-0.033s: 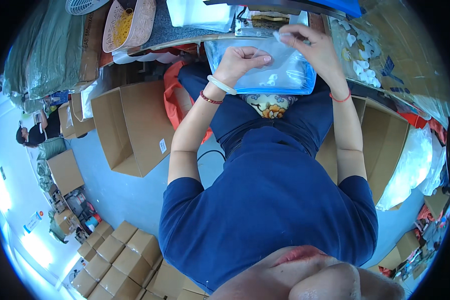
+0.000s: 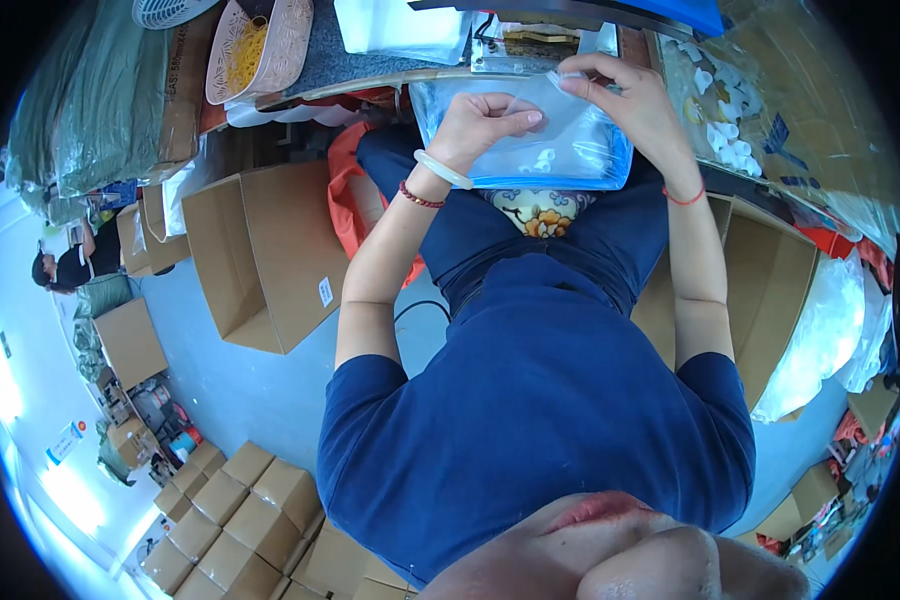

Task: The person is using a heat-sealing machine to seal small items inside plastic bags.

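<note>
My left hand is closed in a pinch, thumb against the bent fingers. What it pinches, if anything, is too faint to make out. To its right and slightly higher, my right hand pinches a small translucent white piece between thumb and fingertips. Both hands are apart, above a blue-edged tray at my lap, which is lined with clear plastic. A few small white pieces lie in it. Just beyond the tray stands a metal fixture with brass-coloured parts.
White plastic parts lie on the bench at right. A pale basket holds yellow bands, beside clear bags. Open cartons flank my legs; stacked boxes stand on the floor. A person is far left.
My right hand has shifted slightly down with the small translucent piece, its fingertips a little lower. My left hand has stayed in place.
</note>
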A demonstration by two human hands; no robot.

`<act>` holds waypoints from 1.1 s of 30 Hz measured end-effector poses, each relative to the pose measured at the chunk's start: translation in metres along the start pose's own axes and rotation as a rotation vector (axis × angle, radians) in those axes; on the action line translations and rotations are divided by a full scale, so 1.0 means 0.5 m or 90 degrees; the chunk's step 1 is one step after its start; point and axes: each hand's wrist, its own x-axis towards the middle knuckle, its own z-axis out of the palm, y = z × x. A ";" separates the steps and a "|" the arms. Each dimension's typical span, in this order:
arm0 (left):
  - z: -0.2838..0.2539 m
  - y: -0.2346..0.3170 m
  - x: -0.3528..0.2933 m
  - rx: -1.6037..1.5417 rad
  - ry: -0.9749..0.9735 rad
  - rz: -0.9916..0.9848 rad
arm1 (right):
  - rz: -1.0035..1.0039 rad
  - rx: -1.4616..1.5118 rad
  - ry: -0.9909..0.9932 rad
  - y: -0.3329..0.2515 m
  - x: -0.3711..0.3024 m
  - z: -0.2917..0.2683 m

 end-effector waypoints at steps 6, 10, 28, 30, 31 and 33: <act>-0.006 0.004 0.000 -0.056 -0.161 -0.101 | -0.010 -0.081 -0.151 0.013 0.020 -0.022; -0.004 -0.014 0.050 -0.284 -0.114 -0.122 | 0.033 -0.144 0.079 0.041 0.002 -0.023; -0.206 -0.045 0.081 0.727 0.351 0.468 | 0.196 -0.322 0.341 0.197 -0.058 -0.107; -0.240 -0.068 0.058 0.966 0.303 0.536 | 0.181 -0.277 0.365 0.150 -0.069 -0.110; -0.252 -0.071 0.051 0.871 0.324 0.495 | 0.199 -0.222 0.392 0.122 -0.077 -0.102; -0.246 -0.076 0.021 0.782 0.389 0.438 | 0.206 -0.172 0.375 0.063 -0.095 -0.074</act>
